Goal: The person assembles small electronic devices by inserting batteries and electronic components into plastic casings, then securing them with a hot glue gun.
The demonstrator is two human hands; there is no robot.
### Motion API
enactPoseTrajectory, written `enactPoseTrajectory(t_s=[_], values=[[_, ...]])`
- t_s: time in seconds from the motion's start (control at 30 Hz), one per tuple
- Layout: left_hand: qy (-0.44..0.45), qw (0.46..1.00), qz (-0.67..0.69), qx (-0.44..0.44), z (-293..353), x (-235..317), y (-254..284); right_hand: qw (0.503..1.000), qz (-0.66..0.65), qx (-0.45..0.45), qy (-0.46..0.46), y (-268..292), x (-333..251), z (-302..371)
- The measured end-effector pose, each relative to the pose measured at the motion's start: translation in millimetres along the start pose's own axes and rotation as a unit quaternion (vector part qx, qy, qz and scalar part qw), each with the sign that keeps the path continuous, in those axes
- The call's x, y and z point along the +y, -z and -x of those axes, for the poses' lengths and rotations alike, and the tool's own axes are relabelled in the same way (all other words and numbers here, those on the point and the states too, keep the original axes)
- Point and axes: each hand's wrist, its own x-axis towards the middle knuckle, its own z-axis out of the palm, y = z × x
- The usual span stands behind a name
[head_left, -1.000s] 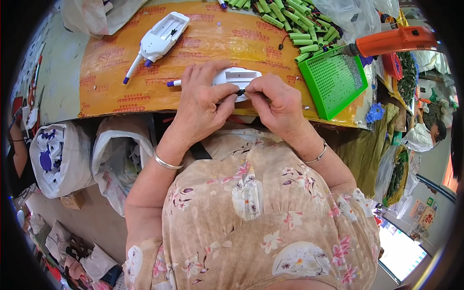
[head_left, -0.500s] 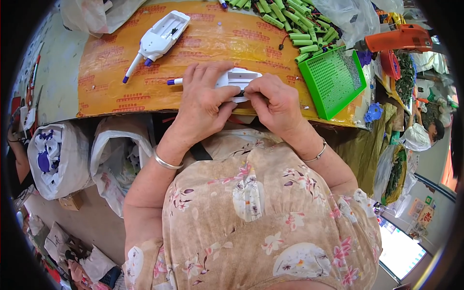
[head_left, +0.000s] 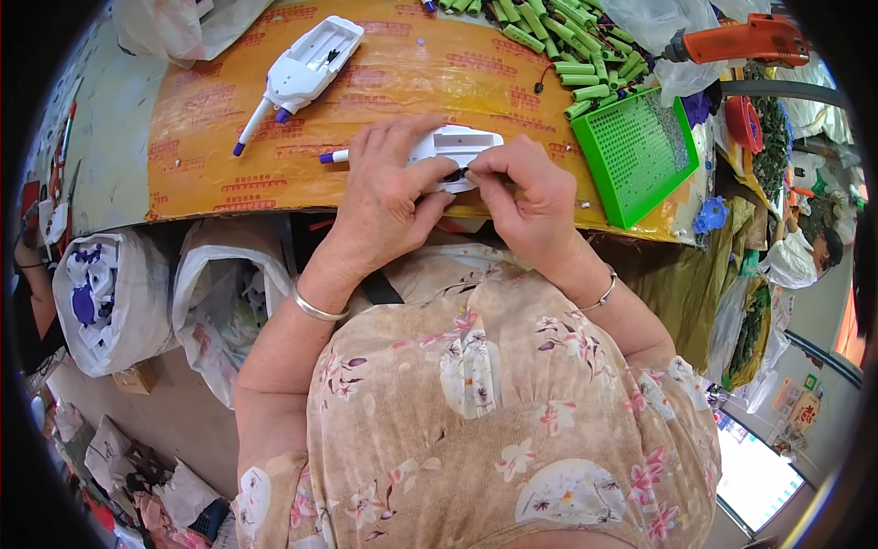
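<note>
Barely anything shifts, so the fiddly work continues. Left hand [head_left: 386, 188] grips the casing [head_left: 468, 141]; right hand [head_left: 532, 190] pinches a black piece [head_left: 456, 175].

From the white shell [head_left: 466, 140], the left hand [head_left: 384, 188] bars 8 o'clock and the right hand [head_left: 533, 195] 4. Over the orange table [head_left: 439, 78], a hand could pass at 12, between the second shell [head_left: 314, 66] at 10 and the batteries [head_left: 572, 38] at 2; the green tray [head_left: 626, 174] stands in the way at 3.
</note>
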Motion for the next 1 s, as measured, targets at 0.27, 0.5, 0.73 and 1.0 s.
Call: enactPoseTrajectory(t_s=[0.27,0.5,0.73,1.0], values=[[0.003,1.0,-0.006,0.008,1,-1,-2,0.994,0.07,0.003,0.079,-1,1,1],[-0.002,1.0,0.007,0.019,2,-2,-3,0.989,-0.085,0.04,-0.115,-7,-1,10],[0.011,0.998,0.047,0.042,0,-1,-1,0.994,-0.038,0.053,-0.089,-9,-6,7],[0.065,0.994,0.035,0.078,-3,2,-12,0.996,-0.008,0.072,-0.057,-12,-6,6]])
